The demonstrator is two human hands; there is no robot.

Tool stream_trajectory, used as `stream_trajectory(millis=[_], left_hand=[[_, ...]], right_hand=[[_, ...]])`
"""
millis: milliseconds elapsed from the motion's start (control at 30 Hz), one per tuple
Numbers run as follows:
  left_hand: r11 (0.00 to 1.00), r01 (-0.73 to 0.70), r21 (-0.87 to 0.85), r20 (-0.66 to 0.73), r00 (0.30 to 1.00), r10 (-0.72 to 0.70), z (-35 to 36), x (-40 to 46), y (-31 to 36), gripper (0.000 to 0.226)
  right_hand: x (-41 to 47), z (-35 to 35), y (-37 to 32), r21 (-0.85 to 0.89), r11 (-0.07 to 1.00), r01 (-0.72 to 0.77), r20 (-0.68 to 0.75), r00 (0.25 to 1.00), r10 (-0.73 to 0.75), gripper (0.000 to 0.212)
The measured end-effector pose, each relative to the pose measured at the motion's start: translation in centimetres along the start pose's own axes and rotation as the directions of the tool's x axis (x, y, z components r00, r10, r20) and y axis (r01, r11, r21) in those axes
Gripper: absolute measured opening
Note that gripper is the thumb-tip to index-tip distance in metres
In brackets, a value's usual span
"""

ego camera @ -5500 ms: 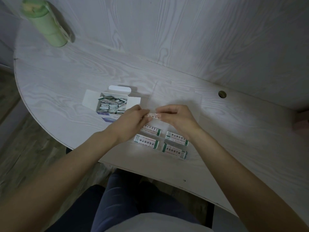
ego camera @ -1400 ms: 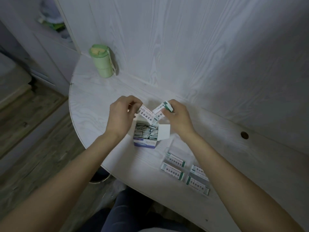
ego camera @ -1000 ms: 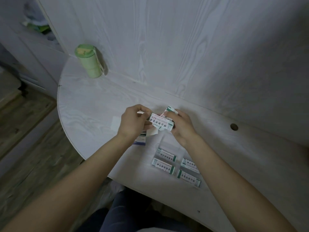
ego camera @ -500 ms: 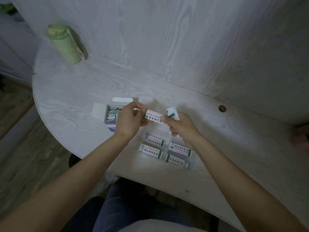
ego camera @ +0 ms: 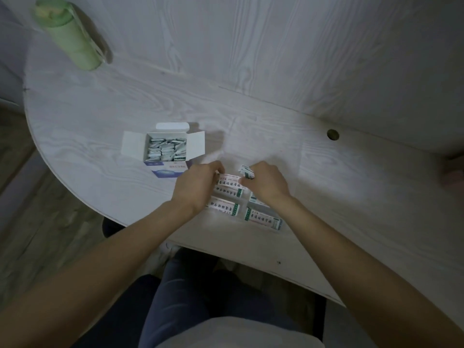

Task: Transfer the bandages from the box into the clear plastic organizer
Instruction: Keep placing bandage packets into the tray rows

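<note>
White wood-grain table (ego camera: 351, 197) carries open box (ego camera: 165, 149), green bottle (ego camera: 72, 36).

The open white-and-purple box (ego camera: 164, 151) stands on the desk with its flaps spread, packed with wrapped bandages (ego camera: 166, 149). One white bandage strip (ego camera: 228, 180) with dark print and a folded second bandage (ego camera: 246, 171) are held above the clear plastic organizer (ego camera: 261, 209). In the organizer lie more flat strips (ego camera: 224, 206) with green ends.

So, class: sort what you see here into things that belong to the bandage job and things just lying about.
Part of the job:
box of bandages
held bandage
second held bandage
bandages laid out
left hand
right hand

Lying about:
green bottle
table
</note>
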State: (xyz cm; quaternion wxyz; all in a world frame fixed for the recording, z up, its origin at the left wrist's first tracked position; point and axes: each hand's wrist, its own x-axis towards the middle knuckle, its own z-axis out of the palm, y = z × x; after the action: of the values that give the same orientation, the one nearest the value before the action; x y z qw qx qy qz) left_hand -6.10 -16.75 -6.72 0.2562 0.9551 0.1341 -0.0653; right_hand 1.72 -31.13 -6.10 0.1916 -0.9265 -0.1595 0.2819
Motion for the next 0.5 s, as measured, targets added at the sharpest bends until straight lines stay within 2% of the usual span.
stream_trajectory(millis=[133,233,400,500], left_hand=[[0.983,-0.061,0.176,0.039,0.998,0.055,0.2,0.7,-0.2,0.025],[0.952,-0.114,0.285,0.084,0.992,0.094,0.1,1.0,-0.4,0.029],[0.91,-0.217,0.353,0.238,0.962,0.137,-0.6,1.1,-0.6,0.05],[0.88,-0.256,0.399,0.289,0.946,0.144,-0.7,1.3,-0.6,0.053]], right_hand=[[0.1,0.9,-0.6,-0.201,0.979,0.022,-0.002,1.0,-0.023,0.033],[0.0,1.4,-1.1,-0.284,0.958,0.024,0.001,1.0,-0.025,0.023],[0.1,1.8,-1.8,-0.376,0.924,0.071,0.027,0.997,-0.066,0.011],[0.2,1.9,-1.9,-0.403,0.91,0.1,0.066,0.995,-0.08,0.01]])
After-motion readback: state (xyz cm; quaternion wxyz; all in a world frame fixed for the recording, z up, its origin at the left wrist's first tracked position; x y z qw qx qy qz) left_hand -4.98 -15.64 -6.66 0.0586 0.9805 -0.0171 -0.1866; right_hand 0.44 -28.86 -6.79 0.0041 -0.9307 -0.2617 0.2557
